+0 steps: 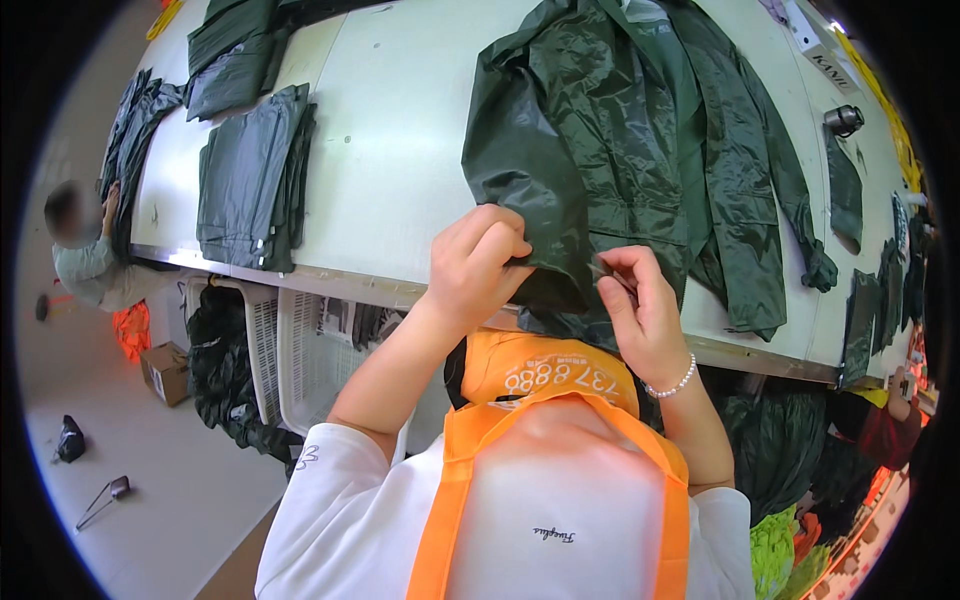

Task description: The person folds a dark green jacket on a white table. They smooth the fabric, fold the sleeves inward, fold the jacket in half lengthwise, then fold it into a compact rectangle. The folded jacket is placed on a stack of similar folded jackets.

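A dark green, shiny rain jacket [635,150] lies spread on the white table, with one end hanging over the near edge. My left hand [478,262] is closed on the left edge of a sleeve-like part of it, fingers curled into the cloth. On the other side of that part, my right hand [638,300] pinches the fabric edge between thumb and fingers. The cloth between both hands is lifted and slightly spread. A bead bracelet circles my right wrist. Another sleeve of the jacket stretches away to the right.
Folded dark green garments [255,180] lie in a stack on the white table [385,150]. White plastic baskets [300,350] stand below its edge. A co-worker [85,240] handles cloth at the far left. A cardboard box [165,372] sits on the floor. A dark round object [843,121] rests at right.
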Demonstrator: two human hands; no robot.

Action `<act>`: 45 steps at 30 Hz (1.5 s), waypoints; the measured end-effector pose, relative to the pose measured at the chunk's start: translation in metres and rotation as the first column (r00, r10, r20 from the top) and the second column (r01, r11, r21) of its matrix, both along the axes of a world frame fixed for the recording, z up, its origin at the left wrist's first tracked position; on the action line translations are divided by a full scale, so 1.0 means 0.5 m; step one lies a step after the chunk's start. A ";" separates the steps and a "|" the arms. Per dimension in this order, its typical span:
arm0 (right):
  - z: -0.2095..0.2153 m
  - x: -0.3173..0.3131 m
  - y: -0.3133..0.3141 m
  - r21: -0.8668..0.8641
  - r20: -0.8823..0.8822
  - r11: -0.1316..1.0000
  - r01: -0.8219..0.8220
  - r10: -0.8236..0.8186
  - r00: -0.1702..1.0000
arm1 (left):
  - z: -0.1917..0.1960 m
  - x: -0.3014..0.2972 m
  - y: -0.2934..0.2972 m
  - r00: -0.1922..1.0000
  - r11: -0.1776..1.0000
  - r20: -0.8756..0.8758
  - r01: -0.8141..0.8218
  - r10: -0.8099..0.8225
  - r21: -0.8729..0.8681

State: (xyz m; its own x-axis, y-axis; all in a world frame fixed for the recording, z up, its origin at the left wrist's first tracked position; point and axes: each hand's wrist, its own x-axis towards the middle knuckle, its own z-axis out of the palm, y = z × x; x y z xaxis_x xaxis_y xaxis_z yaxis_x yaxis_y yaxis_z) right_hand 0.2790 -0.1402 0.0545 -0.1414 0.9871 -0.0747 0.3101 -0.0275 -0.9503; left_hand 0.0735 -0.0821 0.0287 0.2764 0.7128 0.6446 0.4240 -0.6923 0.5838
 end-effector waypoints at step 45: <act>-0.001 -0.023 0.073 0.358 0.091 0.919 0.165 -0.210 0.973 | 0.038 0.058 0.071 0.995 0.599 0.094 0.103 -0.046 -0.794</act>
State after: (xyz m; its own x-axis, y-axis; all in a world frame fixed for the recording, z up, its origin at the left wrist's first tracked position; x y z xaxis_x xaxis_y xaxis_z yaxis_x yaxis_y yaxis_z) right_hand 0.2674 -0.1036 0.0539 0.0373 0.9618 0.2710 0.4483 0.2263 -0.8648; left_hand 0.1024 -0.0467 0.0478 0.3357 0.9295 -0.1528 0.3393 0.0320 0.9401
